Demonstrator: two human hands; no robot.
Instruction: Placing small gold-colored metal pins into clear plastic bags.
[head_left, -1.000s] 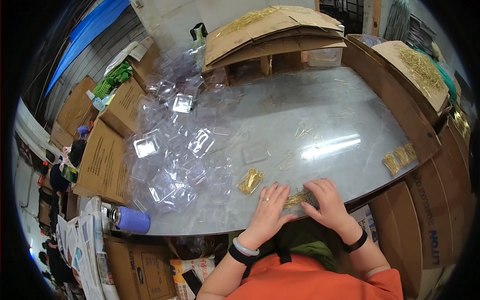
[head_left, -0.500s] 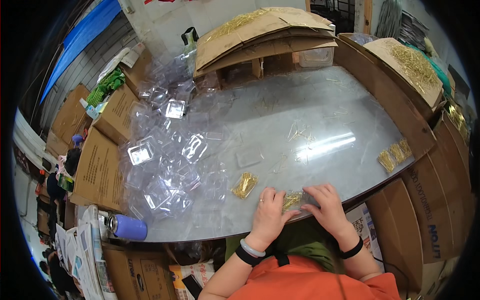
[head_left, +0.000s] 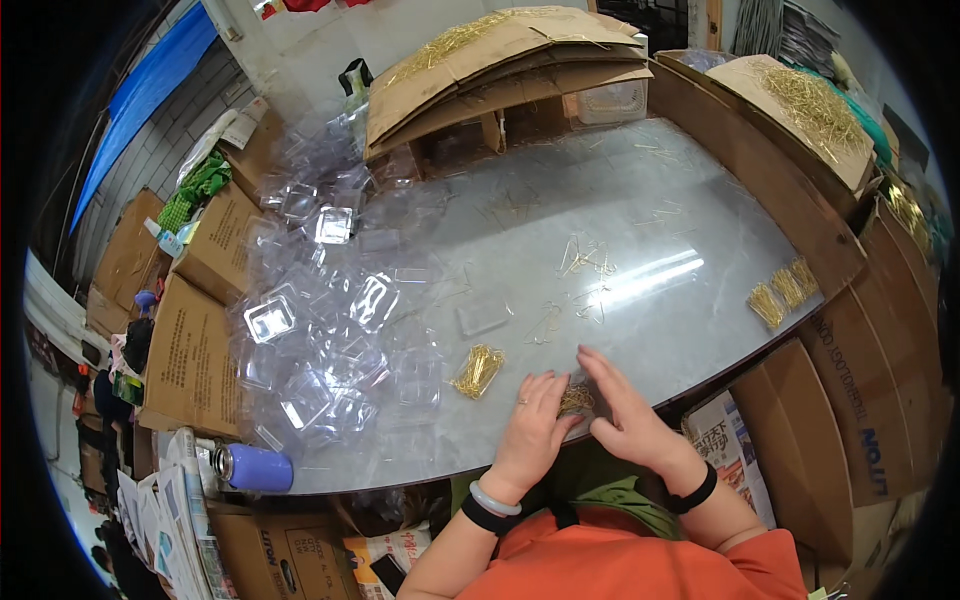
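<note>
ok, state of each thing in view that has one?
Left hand: curved at the gold bundle; grip unclear
Right hand: open, fingers extended
That gold bundle: between the hands, partly hidden
Second bundle: lying apart from both hands
Three far-right bundles: side by side
Loose gold pieces: scattered
Clear plastic boxes: heaped
Purple bottle: upright or lying, can't tell
Cardboard sheets: stacked

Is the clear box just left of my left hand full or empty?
Full, it seems: thin gold pieces lie packed together, taking up nearly all of it.
</note>
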